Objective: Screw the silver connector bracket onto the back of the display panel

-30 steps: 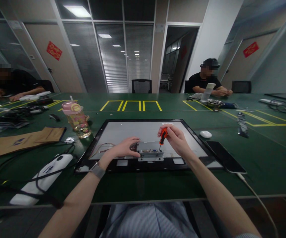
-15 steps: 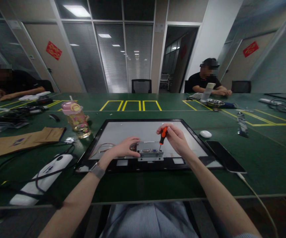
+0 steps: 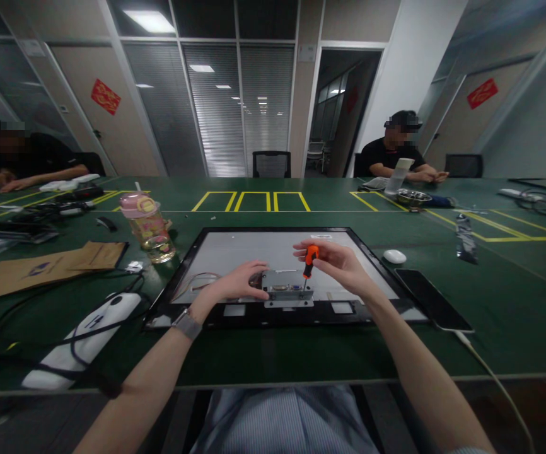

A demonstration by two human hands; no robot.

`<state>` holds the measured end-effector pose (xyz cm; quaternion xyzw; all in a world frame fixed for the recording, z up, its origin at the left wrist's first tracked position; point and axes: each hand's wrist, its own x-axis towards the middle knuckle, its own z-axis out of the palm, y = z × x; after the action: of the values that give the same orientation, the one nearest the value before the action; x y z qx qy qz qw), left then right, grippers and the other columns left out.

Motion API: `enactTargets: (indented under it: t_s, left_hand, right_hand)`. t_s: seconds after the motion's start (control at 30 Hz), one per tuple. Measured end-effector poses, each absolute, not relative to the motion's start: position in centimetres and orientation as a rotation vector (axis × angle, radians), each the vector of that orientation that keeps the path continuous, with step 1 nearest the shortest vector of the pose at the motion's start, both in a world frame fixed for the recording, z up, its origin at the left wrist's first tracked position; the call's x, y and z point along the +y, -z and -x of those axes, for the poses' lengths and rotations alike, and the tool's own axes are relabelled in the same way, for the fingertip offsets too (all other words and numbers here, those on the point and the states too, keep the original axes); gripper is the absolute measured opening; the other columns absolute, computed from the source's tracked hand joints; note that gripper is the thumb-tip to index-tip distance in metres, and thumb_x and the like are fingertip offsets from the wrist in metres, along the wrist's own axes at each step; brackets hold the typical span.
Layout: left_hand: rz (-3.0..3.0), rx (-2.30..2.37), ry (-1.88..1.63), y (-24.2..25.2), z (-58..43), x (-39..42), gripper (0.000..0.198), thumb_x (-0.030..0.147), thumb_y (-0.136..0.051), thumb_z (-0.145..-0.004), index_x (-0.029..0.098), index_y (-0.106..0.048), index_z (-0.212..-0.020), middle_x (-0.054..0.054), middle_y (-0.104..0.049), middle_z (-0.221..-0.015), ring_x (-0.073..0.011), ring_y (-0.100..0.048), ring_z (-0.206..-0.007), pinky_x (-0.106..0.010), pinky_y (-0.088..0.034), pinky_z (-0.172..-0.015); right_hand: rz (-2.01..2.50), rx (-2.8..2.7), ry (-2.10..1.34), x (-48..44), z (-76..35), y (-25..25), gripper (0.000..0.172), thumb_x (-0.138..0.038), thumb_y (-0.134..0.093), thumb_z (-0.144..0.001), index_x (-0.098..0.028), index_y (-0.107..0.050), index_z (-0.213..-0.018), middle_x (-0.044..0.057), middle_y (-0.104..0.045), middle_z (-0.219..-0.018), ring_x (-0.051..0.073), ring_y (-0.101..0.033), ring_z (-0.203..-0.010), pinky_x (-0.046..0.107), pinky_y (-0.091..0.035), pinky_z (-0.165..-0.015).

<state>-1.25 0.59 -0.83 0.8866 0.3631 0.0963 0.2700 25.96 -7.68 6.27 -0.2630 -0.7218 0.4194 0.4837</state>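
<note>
A metal bracket with video ports (image 3: 289,296) rests on the back of a flat display panel (image 3: 235,249), near its front edge. My left hand (image 3: 239,281) grips the bracket's left end, thumb at its front and fingers behind. In my right hand (image 3: 336,258) is an orange and black screwdriver (image 3: 311,257), held nearly upright between thumb and fingers. Its shaft points down at the bracket's right part, beside the blue port; the tip's exact contact is too small to make out. Thin wires (image 3: 197,282) lie on the panel left of my left hand.
To the right are a phone (image 3: 434,299) on a cable and a white mouse (image 3: 394,256). On the left stand a pink-lidded bottle (image 3: 147,227), brown paper packaging (image 3: 31,271) and a white power strip (image 3: 84,337) with black cables. Two people sit across the green table.
My right hand has turned about the screwdriver handle, its fingers now more stretched out and the palm side more visible. My left hand stays on the bracket.
</note>
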Motion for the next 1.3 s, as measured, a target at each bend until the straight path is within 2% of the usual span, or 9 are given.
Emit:
enactTargets:
  t_s: [0.23,0.47,0.63,0.73,0.87,0.97,1.07,1.17,1.3]
  left_hand:
    - [-2.392,0.959,-0.274,1.1,1.4,0.9,0.079,0.062,-0.067,-0.068,0.028,-0.044,-0.135,-0.007,-0.036,-0.147,-0.0287,-0.032,-0.135,-0.042,-0.025,-0.113]
    - [-2.4,0.967,-0.266,1.0,1.3,0.8,0.08,0.063,-0.067,-0.068,0.027,-0.044,-0.136,-0.007,-0.036,-0.147,-0.0285,-0.031,-0.136,-0.042,-0.025,-0.113]
    - [-2.403,0.951,-0.284,1.0,1.3,0.8,0.079,0.06,-0.068,-0.068,0.027,-0.045,-0.135,-0.008,-0.037,-0.146,-0.0281,-0.032,-0.136,-0.041,-0.026,-0.113]
    - [-2.399,0.958,-0.279,1.0,1.3,0.8,0.078,0.059,-0.069,-0.068,0.027,-0.046,-0.134,-0.008,-0.038,-0.146,-0.0284,-0.031,-0.136,-0.041,-0.025,-0.113]
    - [-2.402,0.969,-0.262,0.9,1.3,0.8,0.079,0.061,-0.068,-0.068,0.028,-0.045,-0.135,-0.007,-0.036,-0.147,-0.0285,-0.03,-0.137,-0.041,-0.024,-0.114]
    - [-2.4,0.977,-0.251,0.8,1.2,0.7,0.08,0.063,-0.066,-0.068,0.027,-0.044,-0.136,-0.007,-0.036,-0.147,-0.0284,-0.03,-0.137,-0.042,-0.024,-0.114]
    - [-2.394,0.973,-0.249,0.6,1.2,0.6,0.081,0.063,-0.066,-0.067,0.026,-0.044,-0.136,-0.008,-0.036,-0.147,-0.0283,-0.03,-0.137,-0.042,-0.025,-0.113]
    - [-2.389,0.98,-0.248,0.5,1.1,0.6,0.08,0.063,-0.067,-0.067,0.026,-0.045,-0.135,-0.008,-0.037,-0.147,-0.0283,-0.031,-0.137,-0.041,-0.025,-0.113]
    - [-2.39,0.991,-0.234,0.5,1.1,0.6,0.081,0.063,-0.067,-0.068,0.026,-0.044,-0.136,-0.008,-0.036,-0.147,-0.0287,-0.03,-0.137,-0.041,-0.024,-0.113]
  right_hand:
    - [0.757,-1.708,-0.757,-6.8,-26.1,-5.4,0.031,-0.025,-0.063,-0.083,-0.024,-0.062,-0.114,0.007,-0.066,-0.105,0.021,-0.064,-0.096,0.042,-0.052,-0.088]
    - [0.882,-1.763,-0.223,-6.7,-26.0,-5.1,0.021,-0.027,-0.069,-0.078,-0.026,-0.067,-0.099,0.004,-0.061,-0.088,0.021,-0.058,-0.084,0.042,-0.049,-0.082]
    - [0.767,-1.762,-0.442,-6.9,-25.5,-4.8,0.032,-0.028,-0.045,-0.092,-0.027,-0.057,-0.121,0.009,-0.059,-0.116,0.022,-0.058,-0.102,0.044,-0.048,-0.089]
    - [0.795,-1.746,-0.459,-6.7,-25.3,-4.6,0.034,-0.029,-0.052,-0.089,-0.026,-0.056,-0.123,0.007,-0.062,-0.104,0.02,-0.06,-0.089,0.04,-0.051,-0.083]
    - [0.889,-1.712,-0.195,-6.8,-25.1,-4.9,0.022,-0.029,-0.067,-0.08,-0.026,-0.065,-0.101,0.004,-0.06,-0.089,0.019,-0.057,-0.079,0.038,-0.049,-0.077]
    - [0.85,-1.729,-0.187,-7.1,-25.1,-5.1,0.018,-0.029,-0.059,-0.085,-0.027,-0.066,-0.102,0.006,-0.061,-0.097,0.022,-0.058,-0.09,0.041,-0.047,-0.084]
    - [0.786,-1.751,-0.37,-7.2,-25.1,-4.9,0.029,-0.026,-0.043,-0.094,-0.029,-0.06,-0.118,0.007,-0.062,-0.109,0.022,-0.059,-0.1,0.042,-0.046,-0.087]
    - [0.81,-1.723,-0.406,-7.0,-25.0,-4.7,0.031,-0.027,-0.048,-0.092,-0.03,-0.058,-0.121,0.005,-0.065,-0.098,0.02,-0.061,-0.087,0.039,-0.049,-0.08]
    - [0.872,-1.672,-0.169,-6.8,-25.0,-4.7,0.021,-0.027,-0.063,-0.083,-0.028,-0.068,-0.104,0.004,-0.062,-0.089,0.02,-0.059,-0.081,0.039,-0.047,-0.079]
